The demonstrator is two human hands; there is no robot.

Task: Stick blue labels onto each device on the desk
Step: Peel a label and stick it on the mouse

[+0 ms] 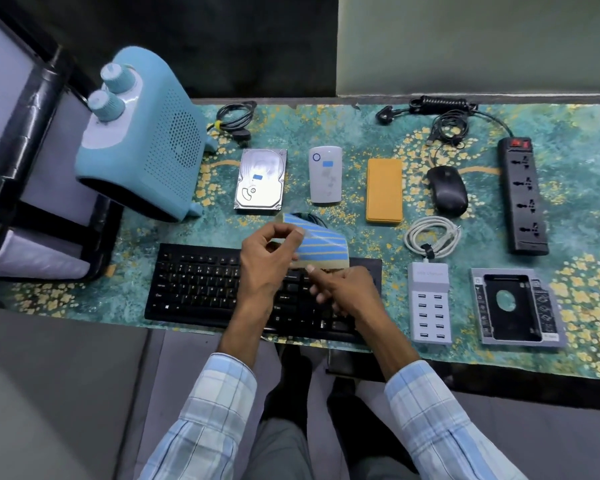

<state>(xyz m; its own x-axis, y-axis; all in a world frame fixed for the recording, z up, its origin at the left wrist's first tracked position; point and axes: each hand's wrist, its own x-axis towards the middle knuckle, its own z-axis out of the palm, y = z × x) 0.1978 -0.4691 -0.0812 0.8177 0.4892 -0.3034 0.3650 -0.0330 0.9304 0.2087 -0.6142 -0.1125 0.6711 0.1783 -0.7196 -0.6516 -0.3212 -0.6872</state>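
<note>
My left hand point(267, 258) pinches a sheet of blue labels point(321, 245) above the black keyboard point(194, 285). My right hand point(343, 292) is at the sheet's lower edge, fingers curled against it. A small blue label sits on the hard drive point(261, 180) and another on the white power bank point(325, 174). I see no label on the orange power bank point(384, 190), black mouse point(447, 190), power strip point(523, 197), white USB charging hub point(430, 306) or grey drive caddy point(516, 306).
A light-blue fan heater point(146, 133) stands at the left on the patterned green desk mat point(361, 133). Coiled black cables point(234, 117) lie along the back edge, and a white cable point(433, 237) lies mid-right. A black-framed object point(25, 150) stands far left.
</note>
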